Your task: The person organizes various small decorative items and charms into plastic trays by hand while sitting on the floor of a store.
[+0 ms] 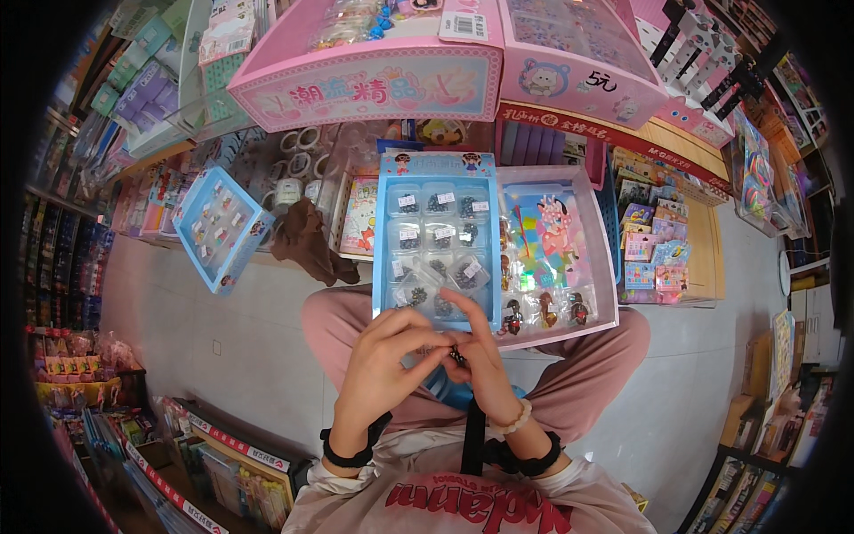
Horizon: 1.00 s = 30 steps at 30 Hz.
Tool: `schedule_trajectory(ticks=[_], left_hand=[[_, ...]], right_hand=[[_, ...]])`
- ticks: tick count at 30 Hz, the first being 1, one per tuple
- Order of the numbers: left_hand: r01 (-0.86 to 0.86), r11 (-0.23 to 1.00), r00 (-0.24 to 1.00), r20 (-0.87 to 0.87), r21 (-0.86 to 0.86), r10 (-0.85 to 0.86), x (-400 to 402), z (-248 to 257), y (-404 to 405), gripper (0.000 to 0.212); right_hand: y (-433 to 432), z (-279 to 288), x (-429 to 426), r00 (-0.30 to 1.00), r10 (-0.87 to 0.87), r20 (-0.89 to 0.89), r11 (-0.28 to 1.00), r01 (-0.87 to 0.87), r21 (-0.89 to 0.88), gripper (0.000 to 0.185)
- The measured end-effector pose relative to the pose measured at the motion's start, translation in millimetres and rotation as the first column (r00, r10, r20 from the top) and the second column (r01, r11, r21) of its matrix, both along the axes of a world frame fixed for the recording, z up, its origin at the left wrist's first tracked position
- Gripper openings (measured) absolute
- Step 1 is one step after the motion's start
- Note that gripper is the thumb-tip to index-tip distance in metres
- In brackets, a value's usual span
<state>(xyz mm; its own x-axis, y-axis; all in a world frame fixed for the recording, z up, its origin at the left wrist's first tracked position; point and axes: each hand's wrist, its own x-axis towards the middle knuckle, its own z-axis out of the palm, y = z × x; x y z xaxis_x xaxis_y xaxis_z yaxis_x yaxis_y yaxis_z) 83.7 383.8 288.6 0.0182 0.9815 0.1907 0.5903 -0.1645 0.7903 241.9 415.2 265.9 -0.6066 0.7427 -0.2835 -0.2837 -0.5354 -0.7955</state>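
Observation:
My left hand and my right hand meet above my lap, with a small dark beaded piece pinched between their fingers. My right index finger stretches up toward the lower edge of a light-blue cardboard box. Inside that box, several small clear plastic cases stand in rows. Most hold dark beaded pieces and bear stickers; some near the bottom lie askew. To its right, a pale shallow box holds a colourful picture sheet and small bagged trinkets.
A second light-blue box sits tilted at the left, near a brown cloth-like item. Pink display boxes overhang the front. Carded goods fill a tray at right. Stocked shelves stand behind me on the left.

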Motion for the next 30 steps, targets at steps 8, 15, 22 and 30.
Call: schedule_trajectory(ticks=[8, 15, 22, 30], left_hand=[[0.027, 0.999, 0.999, -0.024, -0.039, -0.028, -1.6, 2.0, 1.6, 0.021], [0.094, 0.986, 0.995, -0.005, -0.136, -0.095, -4.8, 1.2, 3.1, 0.019], [-0.072, 0.983, 0.99, 0.11, -0.166, 0.091, -5.1, 5.6, 6.1, 0.015], [-0.314, 0.949, 0.926, -0.215, 0.022, 0.312, -20.6, -7.1, 24.3, 0.01]], right_hand=[[-2.2, -6.1, -1.3, 0.999, 0.017, 0.042, 0.999, -0.019, 0.048, 0.058], [-4.7, -4.0, -3.1, 0.998, 0.022, 0.062, 1.0, -0.021, -0.018, 0.058], [-2.0, -9.3, -3.0, 0.999, 0.013, 0.047, 0.994, -0.018, 0.112, 0.057], [-1.9, -10.8, 0.1, 0.999, 0.014, 0.035, 0.996, -0.017, 0.084, 0.055]])
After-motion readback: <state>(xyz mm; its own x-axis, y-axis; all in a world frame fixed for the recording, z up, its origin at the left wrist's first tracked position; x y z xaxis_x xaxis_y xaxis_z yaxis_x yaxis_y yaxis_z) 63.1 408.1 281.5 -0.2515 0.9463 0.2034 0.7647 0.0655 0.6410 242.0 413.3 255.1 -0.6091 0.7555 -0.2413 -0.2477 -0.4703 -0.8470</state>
